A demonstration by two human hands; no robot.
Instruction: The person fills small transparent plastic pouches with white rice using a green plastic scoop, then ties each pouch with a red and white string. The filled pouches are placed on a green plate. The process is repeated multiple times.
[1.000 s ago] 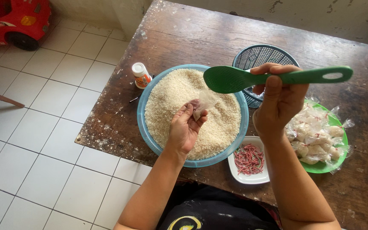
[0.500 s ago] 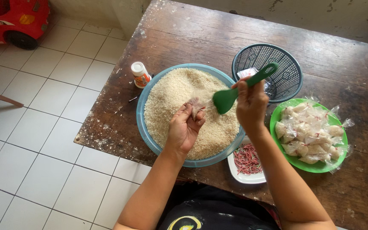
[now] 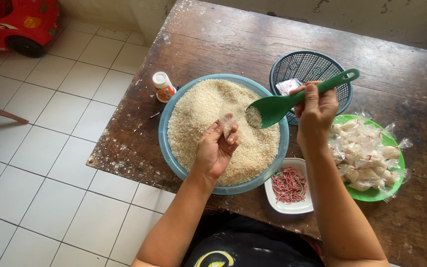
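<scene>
We hold a small clear plastic bag (image 3: 229,123) open over the blue basin of rice (image 3: 184,163), our left hand (image 3: 215,151) with fingers pinching its mouth. Our right hand (image 3: 315,111) has fingers wrapped tight around the green rice paddle (image 3: 277,106), its rice-laden blade touching the bag. On the tabletop (image 3: 233,39) sit a dark mesh basket (image 3: 322,66), a white dish of red ties (image 3: 288,187) and a green plate of filled bags (image 3: 371,194).

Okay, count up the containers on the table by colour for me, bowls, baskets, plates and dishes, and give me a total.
Blue: 1, the rice bowl
Dark teal: 1, the mesh basket
Green: 1, the plate of small filled bags
White: 1, the small dish of red bands
Total: 4
</scene>
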